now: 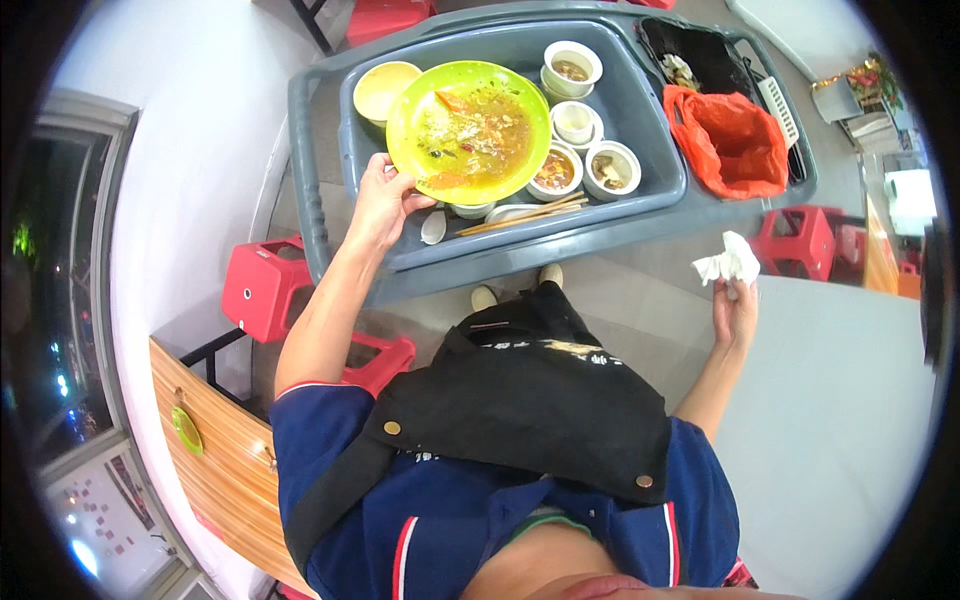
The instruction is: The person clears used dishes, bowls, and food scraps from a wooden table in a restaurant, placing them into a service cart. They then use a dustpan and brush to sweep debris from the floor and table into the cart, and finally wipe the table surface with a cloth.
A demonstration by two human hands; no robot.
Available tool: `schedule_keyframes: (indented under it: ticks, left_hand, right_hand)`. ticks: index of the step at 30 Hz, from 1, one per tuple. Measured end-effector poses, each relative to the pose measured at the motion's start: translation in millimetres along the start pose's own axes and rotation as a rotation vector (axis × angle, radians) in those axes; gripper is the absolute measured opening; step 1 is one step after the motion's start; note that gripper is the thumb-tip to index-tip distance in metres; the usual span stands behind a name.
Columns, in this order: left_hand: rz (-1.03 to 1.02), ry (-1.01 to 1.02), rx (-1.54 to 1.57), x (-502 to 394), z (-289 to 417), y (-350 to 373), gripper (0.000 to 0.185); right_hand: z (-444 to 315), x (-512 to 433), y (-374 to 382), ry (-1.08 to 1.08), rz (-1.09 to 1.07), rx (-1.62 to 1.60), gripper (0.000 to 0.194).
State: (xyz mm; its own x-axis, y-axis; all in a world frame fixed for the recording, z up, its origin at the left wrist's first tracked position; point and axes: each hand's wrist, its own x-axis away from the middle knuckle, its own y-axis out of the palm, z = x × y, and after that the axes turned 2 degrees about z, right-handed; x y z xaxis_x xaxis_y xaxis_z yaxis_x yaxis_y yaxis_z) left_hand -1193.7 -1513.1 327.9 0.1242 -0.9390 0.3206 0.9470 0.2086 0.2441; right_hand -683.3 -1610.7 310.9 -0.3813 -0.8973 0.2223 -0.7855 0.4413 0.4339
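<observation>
My left hand (pixel 384 196) grips the near left rim of a lime-green plate (pixel 469 131) smeared with oily food scraps. The plate is over a grey plastic tub (pixel 645 161) on a cart, and hides part of what lies beneath. Right of it in the tub are several white bowls with leftovers, among them a bowl of reddish soup (pixel 555 171). A yellowish bowl (pixel 384 91) sits at the left. Wooden chopsticks (pixel 521 214) and a white spoon (pixel 433 228) lie along the near side. My right hand (pixel 735 311) pinches a crumpled white tissue (pixel 729 259), apart from the cart.
A red plastic bag (pixel 731 142) lines a bin at the cart's right, beside a black-lined bin (pixel 694 56) holding waste. Red stools (pixel 262 292) stand at left and right. A wooden table (pixel 225 457) with a small green dish (pixel 187 431) is at lower left, a pale tabletop (pixel 832 420) at right.
</observation>
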Motion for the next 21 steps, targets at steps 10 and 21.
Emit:
schedule_keyframes:
  ticks: [10,21]
  left_hand:
    - [-0.086,-0.024,-0.028,-38.6,-41.7,65.7,0.037]
    - [-0.066,-0.01,-0.101,-71.0,-79.0,118.9,0.038]
  right_hand:
    - [-16.6,-49.8,-42.1,-0.038,0.128,-0.039,0.049]
    - [-18.8,-63.8,-66.3,-0.062,0.091,-0.043,0.049]
